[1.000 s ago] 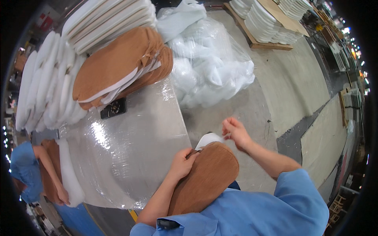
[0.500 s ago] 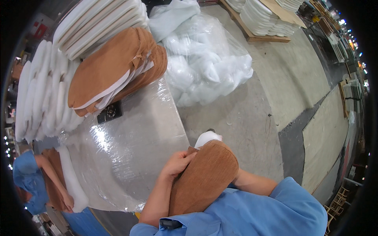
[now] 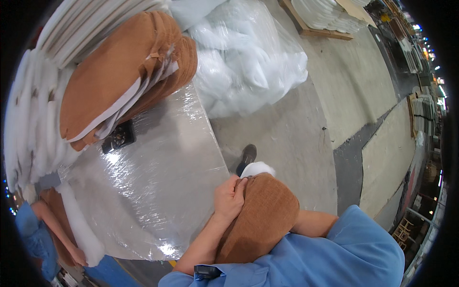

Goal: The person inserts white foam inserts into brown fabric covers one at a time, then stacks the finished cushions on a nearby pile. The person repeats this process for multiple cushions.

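A brown fabric cushion cover (image 3: 263,210) is held up against my body, its rounded end away from me. White padding (image 3: 258,169) shows at the cover's far edge. My left hand (image 3: 230,198) pinches the cover's left edge near that padding, fingers closed on the fabric. From the right, my forearm (image 3: 313,224) passes behind the cover, which hides my right hand and its fingers. Left of my arm is a table (image 3: 162,191) wrapped in shiny clear film. A stack of brown covers with white strips (image 3: 110,81) lies at its far end, beside a black tray of small parts (image 3: 119,137).
White foam pads (image 3: 36,119) are piled at the far left. Beyond the table sits a large clear bag of white padding (image 3: 248,57). At lower left, a co-worker's arm (image 3: 57,229) rests by another brown cover and white pad. Palletised white pads (image 3: 318,19) stand far off.
My left hand has moved right and slightly away from me along the cover's edge. The cover has shifted a little right, and more of a dark shoe shows beyond it.
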Action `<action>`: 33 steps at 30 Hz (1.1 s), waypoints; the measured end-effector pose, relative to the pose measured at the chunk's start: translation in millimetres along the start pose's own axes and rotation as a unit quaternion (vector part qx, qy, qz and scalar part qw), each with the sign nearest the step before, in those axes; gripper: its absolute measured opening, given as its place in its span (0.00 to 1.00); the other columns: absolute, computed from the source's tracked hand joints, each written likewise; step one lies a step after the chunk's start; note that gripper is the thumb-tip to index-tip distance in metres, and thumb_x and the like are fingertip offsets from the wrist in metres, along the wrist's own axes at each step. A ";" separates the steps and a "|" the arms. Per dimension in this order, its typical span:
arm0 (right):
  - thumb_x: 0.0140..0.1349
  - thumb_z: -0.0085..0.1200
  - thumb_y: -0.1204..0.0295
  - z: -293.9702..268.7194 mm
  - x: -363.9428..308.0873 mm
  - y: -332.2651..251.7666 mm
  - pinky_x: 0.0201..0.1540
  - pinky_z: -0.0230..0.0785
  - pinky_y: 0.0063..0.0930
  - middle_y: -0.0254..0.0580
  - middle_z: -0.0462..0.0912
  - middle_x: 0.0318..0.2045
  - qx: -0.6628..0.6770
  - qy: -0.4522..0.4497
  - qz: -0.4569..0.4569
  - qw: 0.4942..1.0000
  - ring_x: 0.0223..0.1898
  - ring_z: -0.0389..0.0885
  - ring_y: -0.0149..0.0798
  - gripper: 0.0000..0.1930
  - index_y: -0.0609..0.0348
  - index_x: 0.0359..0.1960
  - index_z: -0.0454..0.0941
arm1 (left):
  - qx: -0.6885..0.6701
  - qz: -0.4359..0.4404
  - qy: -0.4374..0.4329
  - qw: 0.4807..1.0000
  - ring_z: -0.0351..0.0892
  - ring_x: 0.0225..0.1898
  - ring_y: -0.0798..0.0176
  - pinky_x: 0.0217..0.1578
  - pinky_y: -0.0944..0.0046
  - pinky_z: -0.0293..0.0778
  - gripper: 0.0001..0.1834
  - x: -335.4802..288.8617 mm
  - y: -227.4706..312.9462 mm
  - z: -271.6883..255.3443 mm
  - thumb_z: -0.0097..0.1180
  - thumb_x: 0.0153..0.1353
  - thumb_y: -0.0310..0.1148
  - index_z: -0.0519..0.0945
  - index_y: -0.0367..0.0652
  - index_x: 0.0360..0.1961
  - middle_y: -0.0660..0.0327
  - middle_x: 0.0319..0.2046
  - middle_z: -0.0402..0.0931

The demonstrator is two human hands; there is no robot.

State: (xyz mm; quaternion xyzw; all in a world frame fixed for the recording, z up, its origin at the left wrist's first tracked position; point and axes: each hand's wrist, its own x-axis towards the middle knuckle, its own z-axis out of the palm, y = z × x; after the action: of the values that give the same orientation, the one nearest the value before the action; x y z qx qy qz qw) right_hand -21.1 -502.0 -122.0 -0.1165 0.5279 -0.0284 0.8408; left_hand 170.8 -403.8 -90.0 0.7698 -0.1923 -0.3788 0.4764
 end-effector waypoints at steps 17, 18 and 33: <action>0.80 0.47 0.54 3.6 25.1 37.7 0.47 0.77 0.37 0.40 0.87 0.41 0.043 0.048 0.018 0.998 0.42 0.84 0.39 0.21 0.61 0.51 0.81 | 0.026 0.008 -0.057 0.998 0.67 0.22 0.50 0.27 0.56 0.67 0.15 38.3 9.7 22.1 0.61 0.72 0.34 0.76 0.37 0.29 0.47 0.22 0.71; 0.80 0.48 0.55 2.3 27.7 39.8 0.47 0.77 0.37 0.40 0.87 0.41 0.037 0.046 0.022 0.998 0.42 0.84 0.39 0.20 0.61 0.51 0.81 | 0.034 0.007 -0.055 0.998 0.67 0.22 0.50 0.27 0.56 0.67 0.15 39.2 12.1 23.4 0.61 0.71 0.34 0.76 0.36 0.30 0.47 0.22 0.71; 0.80 0.49 0.58 14.5 25.3 96.7 0.44 0.77 0.36 0.38 0.87 0.39 -0.099 0.026 -0.082 0.991 0.40 0.83 0.38 0.18 0.61 0.49 0.82 | 0.060 0.053 -0.087 0.993 0.77 0.31 0.57 0.36 0.60 0.73 0.07 -12.6 7.7 -5.8 0.60 0.72 0.30 0.82 0.37 0.38 0.51 0.30 0.79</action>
State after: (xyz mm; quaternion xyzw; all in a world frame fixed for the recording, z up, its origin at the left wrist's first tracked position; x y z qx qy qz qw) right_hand -4.3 -410.0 -160.1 -0.2413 0.5386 -0.0479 0.8059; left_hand 167.7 -395.7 -76.6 0.7498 -0.2958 -0.4065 0.4302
